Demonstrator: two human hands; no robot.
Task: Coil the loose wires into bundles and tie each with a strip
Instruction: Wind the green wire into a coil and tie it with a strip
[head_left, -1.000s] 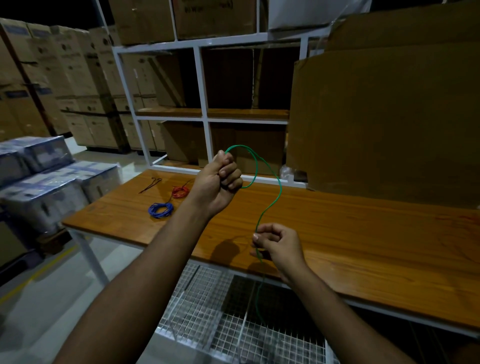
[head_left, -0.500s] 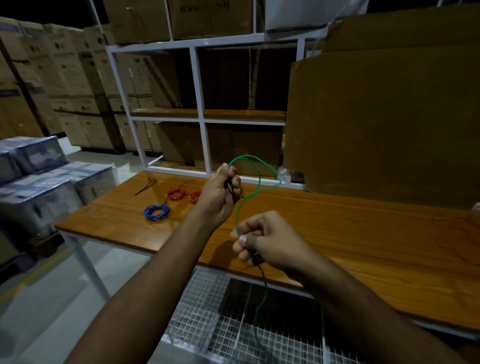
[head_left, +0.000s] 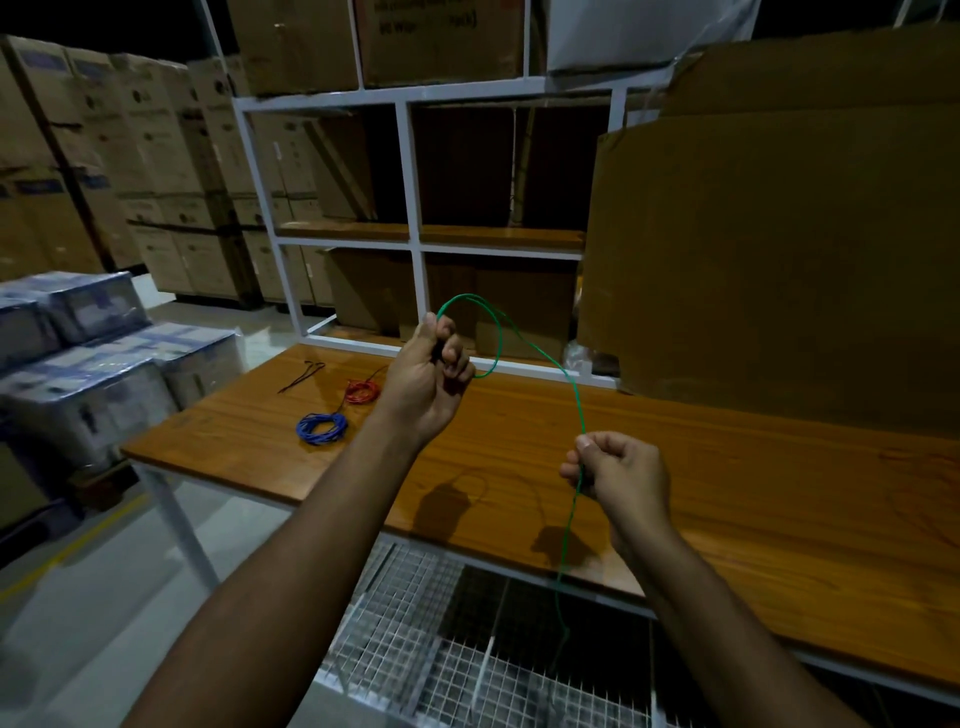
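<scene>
Warehouse bench: wooden tabletop (head_left: 727, 467) with white shelving (head_left: 410, 208) and stacked cartons behind. Progress, judged from the layout: a blue coil (head_left: 322, 429) and a red coil (head_left: 362, 391) already lie bundled on the far-left part of the top; can't tell if either is tied. Dark strips (head_left: 301, 375) lie just beyond them, unused. Green wire (head_left: 540, 353) is mid-coil: left hand (head_left: 428, 384) clenches a small loop held above the table, right hand (head_left: 618, 475) pinches the strand lower down, near edge side. Tail of the wire hangs below the table edge over the wire-mesh shelf (head_left: 415, 649). Left to do: finish winding green, tie it. Possible snag: the hanging tail catching in the mesh. Large cardboard sheet (head_left: 779, 260) leans at far right, out of the way.
</scene>
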